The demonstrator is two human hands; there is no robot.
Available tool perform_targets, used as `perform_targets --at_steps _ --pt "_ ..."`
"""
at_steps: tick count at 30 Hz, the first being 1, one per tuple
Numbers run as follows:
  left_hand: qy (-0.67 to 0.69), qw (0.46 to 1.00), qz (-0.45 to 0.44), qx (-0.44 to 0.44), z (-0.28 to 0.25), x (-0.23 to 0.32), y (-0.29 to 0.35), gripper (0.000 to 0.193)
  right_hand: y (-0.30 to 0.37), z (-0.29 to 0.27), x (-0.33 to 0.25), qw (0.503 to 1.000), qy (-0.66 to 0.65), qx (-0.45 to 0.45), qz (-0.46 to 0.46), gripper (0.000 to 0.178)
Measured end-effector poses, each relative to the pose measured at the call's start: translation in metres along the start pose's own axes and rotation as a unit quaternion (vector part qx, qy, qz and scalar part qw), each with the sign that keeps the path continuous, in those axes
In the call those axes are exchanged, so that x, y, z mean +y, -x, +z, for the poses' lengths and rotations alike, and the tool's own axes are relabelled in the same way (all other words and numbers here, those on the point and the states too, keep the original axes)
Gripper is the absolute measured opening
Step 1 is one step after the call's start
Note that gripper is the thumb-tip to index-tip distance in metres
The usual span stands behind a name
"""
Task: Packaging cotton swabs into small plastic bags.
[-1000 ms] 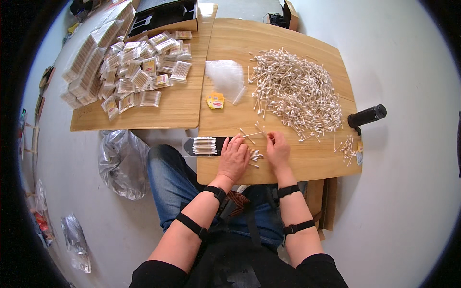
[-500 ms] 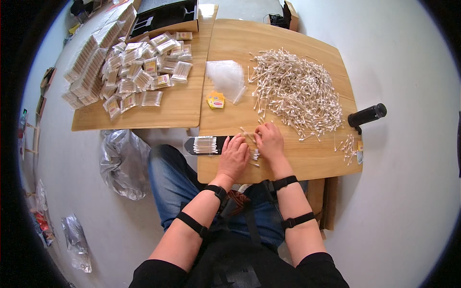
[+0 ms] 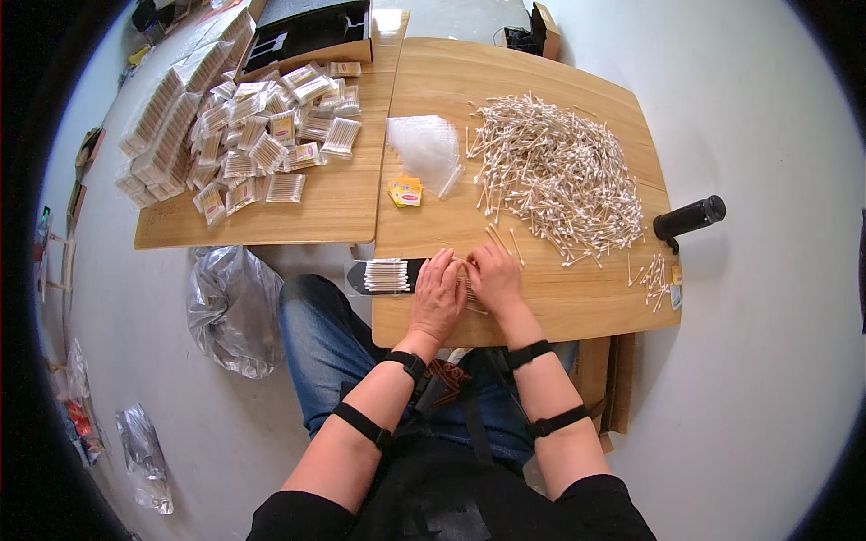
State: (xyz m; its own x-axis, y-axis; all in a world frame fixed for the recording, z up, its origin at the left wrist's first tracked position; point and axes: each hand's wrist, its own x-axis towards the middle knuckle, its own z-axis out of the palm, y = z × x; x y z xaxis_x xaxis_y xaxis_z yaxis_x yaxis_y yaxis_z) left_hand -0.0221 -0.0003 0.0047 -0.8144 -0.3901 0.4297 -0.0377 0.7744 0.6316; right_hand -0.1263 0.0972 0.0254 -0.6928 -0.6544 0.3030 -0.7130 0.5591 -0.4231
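This is looking like a small packing workshop. Around the view's middle, loose cotton swabs (image 3: 559, 176) are lying heaped at two o'clock on a wooden table (image 3: 559, 311); clear bags (image 3: 426, 149) are lying fanned at twelve; filled packets (image 3: 268, 151) are lying at ten beside stacked bundles (image 3: 164, 126); crumpled plastic (image 3: 144, 455) is resting at eight on the grey floor (image 3: 225, 442).

2 hands (image 3: 439, 293) close together over a wooden table (image 3: 568, 307), beside lined-up cotton swabs (image 3: 386, 276).

Your view bright, evenly lit. Glare on far corner of left table (image 3: 385, 41), sheen on grey plastic bag (image 3: 236, 316). Soft shadow by black cylinder (image 3: 687, 217). Fisheye bends your edges; corners black.
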Motion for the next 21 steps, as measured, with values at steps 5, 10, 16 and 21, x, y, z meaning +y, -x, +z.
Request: perform_targets --at_steps 5,10,16,21 --pt "-0.062 0.997 0.028 -0.028 0.001 0.000 0.001 0.025 0.019 -0.019 0.012 0.992 -0.098 -0.045 0.060 0.012" --pt "-0.036 0.998 0.019 -0.047 -0.004 0.002 -0.001 0.017 -0.003 -0.022 0.028 0.991 0.035 0.059 0.112 0.015" --pt "-0.021 1.000 0.004 -0.023 0.001 -0.001 0.002 0.020 0.008 -0.012 0.013 0.997 0.007 -0.050 0.063 0.014" --pt "-0.054 0.998 0.029 -0.021 -0.001 0.005 -0.002 0.018 0.026 -0.018 0.027 0.991 -0.044 -0.003 0.125 0.013"
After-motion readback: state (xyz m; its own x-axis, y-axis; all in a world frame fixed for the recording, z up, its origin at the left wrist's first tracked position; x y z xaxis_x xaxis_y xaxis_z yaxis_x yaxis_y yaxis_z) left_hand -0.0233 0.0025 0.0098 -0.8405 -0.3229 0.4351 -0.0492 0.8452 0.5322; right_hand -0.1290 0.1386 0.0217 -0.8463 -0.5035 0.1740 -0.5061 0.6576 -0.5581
